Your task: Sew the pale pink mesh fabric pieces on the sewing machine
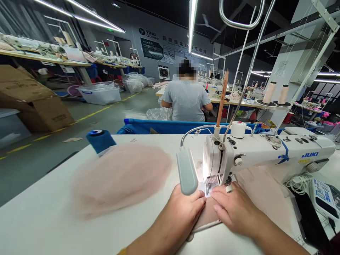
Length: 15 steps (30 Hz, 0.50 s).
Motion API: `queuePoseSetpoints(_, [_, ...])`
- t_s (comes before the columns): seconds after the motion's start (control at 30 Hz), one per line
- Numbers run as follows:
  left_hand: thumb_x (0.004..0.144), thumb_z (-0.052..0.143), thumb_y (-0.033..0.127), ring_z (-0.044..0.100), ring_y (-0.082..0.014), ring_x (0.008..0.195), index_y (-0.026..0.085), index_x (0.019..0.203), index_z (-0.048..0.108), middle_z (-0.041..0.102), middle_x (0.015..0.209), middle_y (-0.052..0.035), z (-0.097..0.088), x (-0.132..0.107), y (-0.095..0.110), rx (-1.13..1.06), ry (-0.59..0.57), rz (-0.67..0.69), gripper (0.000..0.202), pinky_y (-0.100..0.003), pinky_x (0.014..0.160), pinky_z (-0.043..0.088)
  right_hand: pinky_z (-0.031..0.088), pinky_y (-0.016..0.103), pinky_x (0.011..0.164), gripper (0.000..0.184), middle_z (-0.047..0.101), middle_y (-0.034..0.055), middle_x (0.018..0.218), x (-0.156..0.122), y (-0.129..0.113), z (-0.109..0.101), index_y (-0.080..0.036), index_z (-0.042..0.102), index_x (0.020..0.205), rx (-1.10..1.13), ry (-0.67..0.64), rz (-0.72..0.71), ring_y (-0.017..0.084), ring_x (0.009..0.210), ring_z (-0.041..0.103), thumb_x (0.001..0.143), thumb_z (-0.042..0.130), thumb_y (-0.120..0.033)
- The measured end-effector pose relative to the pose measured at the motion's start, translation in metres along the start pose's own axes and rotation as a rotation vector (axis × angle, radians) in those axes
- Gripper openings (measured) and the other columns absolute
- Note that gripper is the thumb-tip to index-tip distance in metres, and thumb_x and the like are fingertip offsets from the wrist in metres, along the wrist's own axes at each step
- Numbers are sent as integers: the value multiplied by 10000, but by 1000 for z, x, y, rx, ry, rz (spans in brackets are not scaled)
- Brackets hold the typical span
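Observation:
A white JUKI sewing machine [259, 150] stands before me, its needle area lit. Under its presser foot lies a piece of pale pink fabric [208, 214]. To the left of the foot, my left hand [186, 205] is closed at the fabric, thumb and fingers pressed together on its edge. My right hand [235, 209] rests on the fabric at the right of the foot, with the forefinger stretched towards the needle and the thumb apart. A grey lamp head [187, 171] hangs just above my left hand and covers part of it. More sheer pink fabric [124, 177] lies blurred on the left.
A blue thread cone [100, 141] sits at the table's left edge. A black phone [309, 219], a white device [324, 198] and a coiled cable [300, 182] are at right. Ahead, a person in a grey shirt [187, 101] sits facing away. Cardboard boxes [34, 99] stand left.

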<state>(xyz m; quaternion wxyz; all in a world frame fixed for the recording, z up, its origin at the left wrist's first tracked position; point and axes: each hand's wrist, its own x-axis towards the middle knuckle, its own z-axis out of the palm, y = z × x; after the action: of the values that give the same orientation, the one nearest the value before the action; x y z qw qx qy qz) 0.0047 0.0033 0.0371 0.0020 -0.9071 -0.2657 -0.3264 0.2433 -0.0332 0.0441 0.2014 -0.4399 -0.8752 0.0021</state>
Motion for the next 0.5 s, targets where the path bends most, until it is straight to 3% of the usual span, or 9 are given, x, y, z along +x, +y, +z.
queuePoseSetpoints(0.1, [1071, 456, 109, 733, -245, 846, 230, 957, 784, 800, 930, -65, -6, 5, 0, -21, -8, -14, 368, -413, 871, 595, 531, 432, 902, 309, 780, 72, 1340, 0, -1, -1, -208, 705, 1265, 21, 0, 25, 309, 1062, 649, 964, 682, -143])
queuePoseSetpoints(0.27, [1095, 422, 154, 738, -264, 916, 223, 1044, 745, 811, 1090, -85, -3, -1, -7, -31, 15, -43, 333, -398, 848, 601, 566, 457, 966, 355, 738, 92, 1458, -5, 2, 4, -217, 709, 1339, 33, 4, 41, 331, 1156, 665, 989, 695, -159])
queuePoseSetpoints(0.37, [1086, 480, 221, 737, -294, 972, 232, 1229, 711, 795, 1195, -108, 2, -9, -16, 18, 44, -114, 271, -419, 882, 593, 574, 458, 979, 341, 751, 102, 1425, -7, 4, 6, -213, 705, 1333, 56, 27, 39, 333, 1159, 674, 996, 704, -158])
queuePoseSetpoints(0.5, [1016, 605, 269, 755, -341, 1037, 227, 1311, 698, 803, 1244, -127, -5, -9, -14, 132, -80, -118, 312, -463, 943, 581, 577, 435, 955, 250, 783, 98, 1277, -7, 3, 7, -226, 701, 1244, 98, 45, 5, 307, 1111, 692, 1012, 670, -139])
